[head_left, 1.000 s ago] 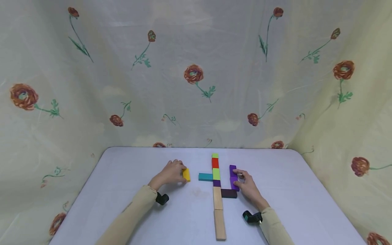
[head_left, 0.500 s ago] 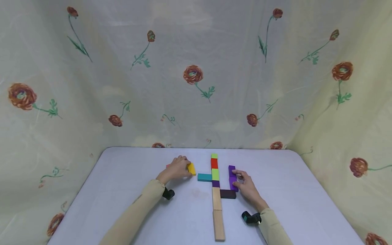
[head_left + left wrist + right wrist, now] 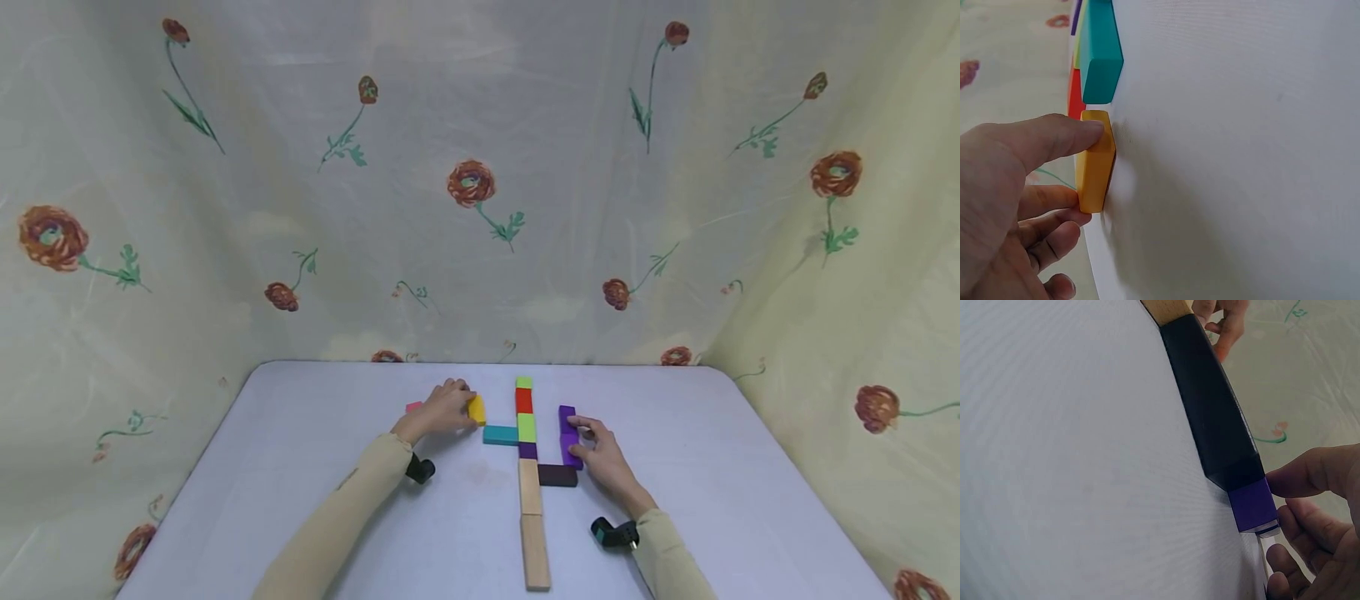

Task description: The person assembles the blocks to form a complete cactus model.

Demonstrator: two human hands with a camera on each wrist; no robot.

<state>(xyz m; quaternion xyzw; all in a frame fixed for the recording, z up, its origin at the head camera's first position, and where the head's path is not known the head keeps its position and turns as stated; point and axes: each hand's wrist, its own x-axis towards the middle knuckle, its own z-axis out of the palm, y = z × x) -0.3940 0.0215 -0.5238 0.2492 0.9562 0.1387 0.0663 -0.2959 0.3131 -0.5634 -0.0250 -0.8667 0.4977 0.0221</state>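
Note:
My left hand (image 3: 442,408) pinches a yellow block (image 3: 476,410) behind and left of the teal block (image 3: 500,436). In the left wrist view, the thumb lies on one end of the yellow block (image 3: 1095,169) and fingertips meet the other end, beside the teal block (image 3: 1102,69). My right hand (image 3: 607,458) has thumb and forefinger at two purple blocks, the far one (image 3: 566,412) and the near one (image 3: 567,454), set end to end. The right wrist view shows the near block's purple end face (image 3: 1254,506) by the dark block (image 3: 1210,400), with thumb and forefinger around its upper edge.
A line of blocks runs down the middle of the white table (image 3: 337,517): lime (image 3: 527,427), red (image 3: 523,401), dark purple (image 3: 527,451) and plain wood (image 3: 535,550). A pink block (image 3: 414,407) shows behind the left wrist. Flowered cloth (image 3: 480,275) surrounds the table.
My left hand has carried the yellow block rightward and farther from me, near the teal block's far left corner. The pink block has come into sight. My right hand stays at the purple blocks.

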